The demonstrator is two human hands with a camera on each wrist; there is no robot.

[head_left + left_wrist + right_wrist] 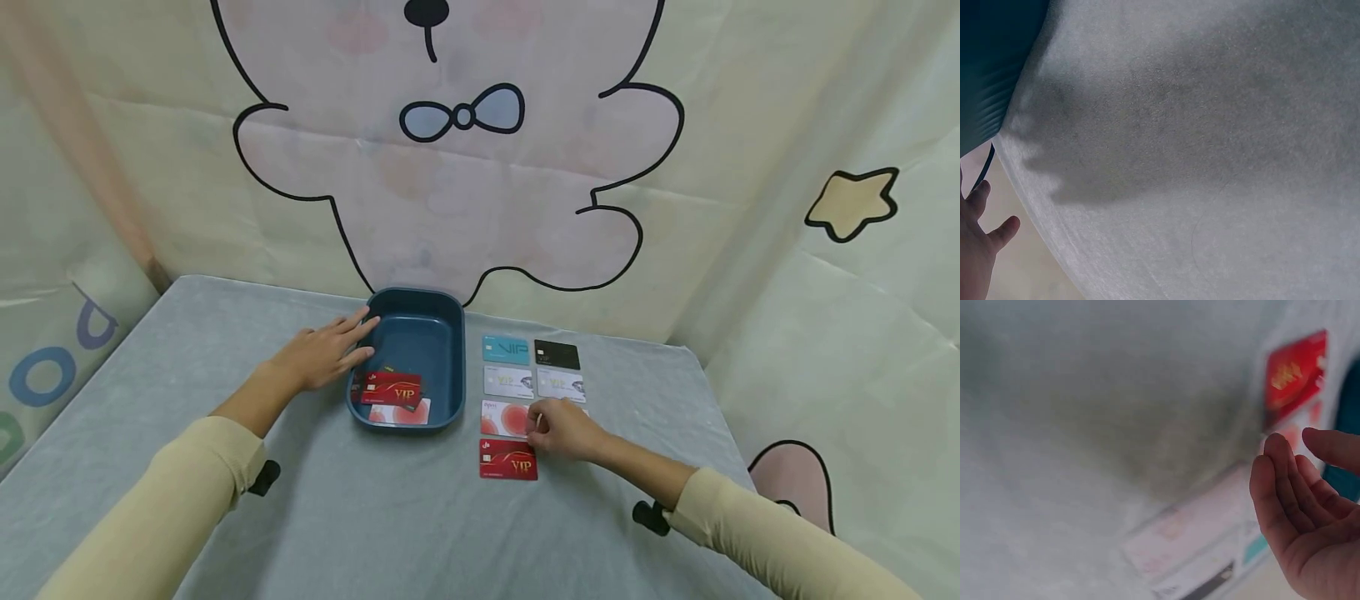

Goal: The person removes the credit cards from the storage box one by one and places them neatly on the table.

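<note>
Head view: cards (508, 460) are laid in rows on the worktop (360, 517); others in the tray (420, 346) seem left to be placed. Left wrist: the left hand (977, 250) is spread. Right wrist: nothing seems pinched by the right hand's curved fingers (1268, 494).

The left hand (327, 352) spreads its fingers while the right hand (566, 427) curves loosely.

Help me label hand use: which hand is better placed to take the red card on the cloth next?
Probably the right hand: it is close to the red card, whereas the left hand is at the left rim of the blue tray.
</note>
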